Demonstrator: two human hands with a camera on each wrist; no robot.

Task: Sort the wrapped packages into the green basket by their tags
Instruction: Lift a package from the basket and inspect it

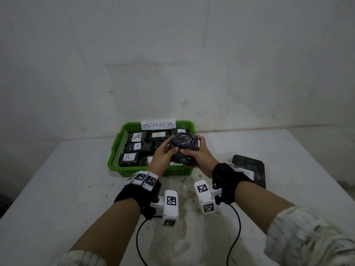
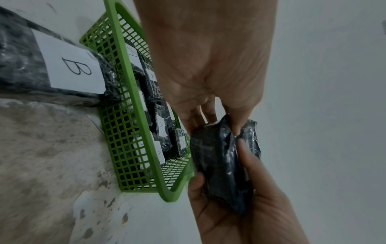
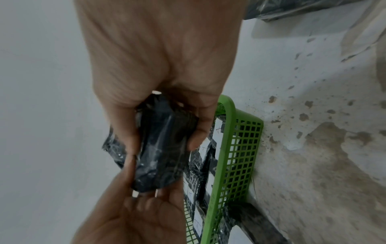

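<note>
Both hands hold one black wrapped package (image 1: 185, 148) just above the right front part of the green basket (image 1: 113, 150). My left hand (image 1: 169, 148) grips its left side, thumb on top. On the right side my right hand (image 1: 197, 150) curls round it. No tag shows on the package's upper face. In the left wrist view the package (image 2: 221, 165) sits between my left hand's fingers (image 2: 236, 128) and the right palm. In the right wrist view the package (image 3: 163, 148) hangs beside the basket's rim (image 3: 221, 156). Several black packages tagged A (image 1: 136, 136) lie in the basket.
A paper sign reading ABNORMAL (image 1: 158, 124) stands on the basket's back rim. A larger black package with a B tag (image 1: 249, 166) lies on the white table right of the basket, partly behind my right wrist. A white wall rises behind the table.
</note>
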